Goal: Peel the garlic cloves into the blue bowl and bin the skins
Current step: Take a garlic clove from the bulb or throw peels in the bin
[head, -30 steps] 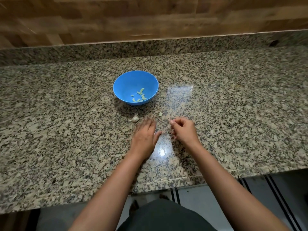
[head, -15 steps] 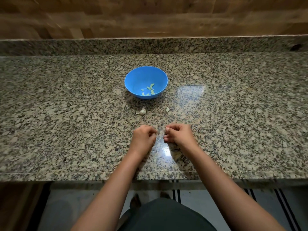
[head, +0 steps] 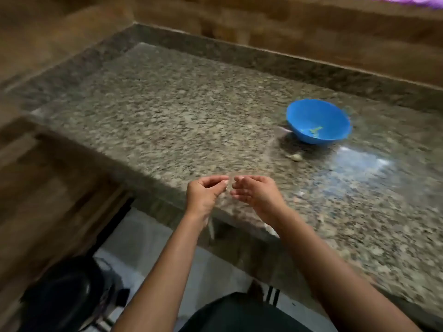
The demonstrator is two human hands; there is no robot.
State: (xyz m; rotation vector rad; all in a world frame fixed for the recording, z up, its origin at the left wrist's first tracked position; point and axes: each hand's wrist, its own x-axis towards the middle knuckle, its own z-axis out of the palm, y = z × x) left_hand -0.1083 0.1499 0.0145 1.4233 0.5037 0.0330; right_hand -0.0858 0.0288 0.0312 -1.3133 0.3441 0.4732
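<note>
From my end the whole view is smeared by motion blur, so I can only report the coarse layout. Both hands hang just above the near left corner of the granite counter [head: 191, 116], close together with their fingertips almost meeting. The left hand [head: 205, 196] has its fingers [head: 217, 182] curled inward, the thumb drawn up towards the fingertips like a pinch; there is a pale speck at the tips, but I cannot tell whether it is a scrap of skin or just a nail. The right hand [head: 260, 195] is turned with its palm facing the left one, fingers only loosely bent and pointing left, and I cannot tell whether it holds anything either. The blue bowl [head: 311, 111] sits on the counter well away from the hands, far and to the right, and a few pale greenish peeled cloves [head: 314, 130] lie in its bottom. Just in front of the bowl, on the near side, a single garlic clove [head: 296, 156] lies on the stone, apart from both hands. A bright patch of reflected light shows on the counter to the right of that clove. Wood panelling [head: 311, 32] runs behind the counter and down its left side. On the pale floor [head: 143, 248] at the near left sits a dark round thing [head: 64, 300], too blurred for me to identify
</note>
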